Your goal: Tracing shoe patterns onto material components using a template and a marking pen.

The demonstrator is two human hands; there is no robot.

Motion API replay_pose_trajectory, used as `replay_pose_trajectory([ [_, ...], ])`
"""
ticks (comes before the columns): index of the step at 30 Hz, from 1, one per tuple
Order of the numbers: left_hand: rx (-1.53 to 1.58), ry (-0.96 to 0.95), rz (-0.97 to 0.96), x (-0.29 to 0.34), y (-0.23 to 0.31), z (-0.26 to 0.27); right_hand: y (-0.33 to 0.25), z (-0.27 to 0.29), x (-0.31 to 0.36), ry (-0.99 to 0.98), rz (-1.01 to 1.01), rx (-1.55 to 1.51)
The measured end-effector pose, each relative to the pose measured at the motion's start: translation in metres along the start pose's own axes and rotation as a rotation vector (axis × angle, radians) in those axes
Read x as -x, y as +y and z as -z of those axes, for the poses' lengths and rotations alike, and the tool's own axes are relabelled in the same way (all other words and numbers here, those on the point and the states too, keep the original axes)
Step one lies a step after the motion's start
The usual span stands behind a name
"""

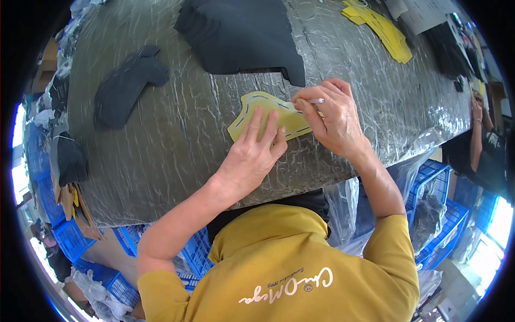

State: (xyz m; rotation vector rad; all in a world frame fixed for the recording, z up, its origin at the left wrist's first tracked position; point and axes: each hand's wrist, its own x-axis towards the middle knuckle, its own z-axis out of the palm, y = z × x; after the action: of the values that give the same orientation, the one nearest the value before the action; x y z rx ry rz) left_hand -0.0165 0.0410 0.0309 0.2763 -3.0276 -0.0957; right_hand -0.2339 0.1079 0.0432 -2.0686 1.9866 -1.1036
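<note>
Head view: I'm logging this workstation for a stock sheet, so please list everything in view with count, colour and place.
Dashed sheet: one, yellow, table's near middle
Pen: one, white, at that sheet's upper right
Large layered pile: one, dark, top centre
Smaller cut stack: one, dark, upper left
Yellow shapes: count unclear, upper right
Papers: several, white, top right
Tied bundle: one, dark, left edge
Table: one, dark under clear film, centre
Crates: several, blue, around the table
Plastic bags: several, clear or whitish, below
Co-worker: one, dark clothing, right edge
Shirt: one, mustard, bottom
Left hand: one, bare, on the dashed sheet
Right hand: one, bare, holding the pen
</note>
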Motion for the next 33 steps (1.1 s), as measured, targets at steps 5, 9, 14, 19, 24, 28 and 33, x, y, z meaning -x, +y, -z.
replay_pose_trajectory([
  [5,0.007,-0.033,0.010,-0.001,-0.001,0.003,0.001,0.014,0.008,-0.006,-0.020,0.032],
  [9,0.003,-0.040,0.006,-0.001,-0.001,0.001,0.003,0.023,0.017,-0.020,-0.056,0.035],
  [14,-0.022,-0.066,0.007,-0.002,0.000,0.003,0.004,0.032,0.023,-0.016,-0.068,0.071],
  [19,-0.007,-0.070,0.009,-0.002,0.000,0.003,0.009,0.042,0.034,-0.027,-0.134,0.106],
  [24,0.014,-0.083,0.026,-0.002,0.000,0.004,0.011,0.047,0.041,-0.062,-0.173,0.103],
  [28,0.010,-0.082,0.019,-0.004,0.001,0.004,0.011,0.044,0.042,-0.080,-0.167,0.078],
  [33,0.001,-0.094,0.021,-0.004,0.001,0.006,0.010,0.049,0.041,-0.073,-0.162,0.099],
])
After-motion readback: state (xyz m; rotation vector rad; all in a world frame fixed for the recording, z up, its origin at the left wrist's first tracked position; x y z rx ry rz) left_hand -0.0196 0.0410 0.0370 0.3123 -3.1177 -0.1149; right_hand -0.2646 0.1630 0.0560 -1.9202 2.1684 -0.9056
